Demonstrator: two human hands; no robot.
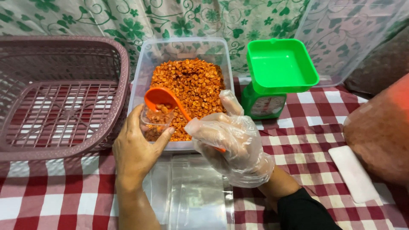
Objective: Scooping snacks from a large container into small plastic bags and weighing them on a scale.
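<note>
My left hand (pixel 135 150), bare, holds a small clear plastic cup (pixel 156 119) partly filled with orange snack kernels, at the near left corner of a clear rectangular tub (pixel 223 55). The tub is heaped with the same orange kernels (pixel 194 87). My right hand (pixel 232 142) wears a loose clear plastic glove and grips the handle of an orange scoop (pixel 159 97), whose bowl is tipped over the cup's mouth. Most of the scoop's handle is hidden inside the glove.
A pink plastic basket (pixel 123 64) stands at the left. A green kitchen scale (pixel 277 74) with a square pan is right of the tub. Clear plastic bags (pixel 187 196) lie on the red-and-white checked cloth near me. A white pad (pixel 351 172) and a reddish blurred bulk (pixel 379 127) are at right.
</note>
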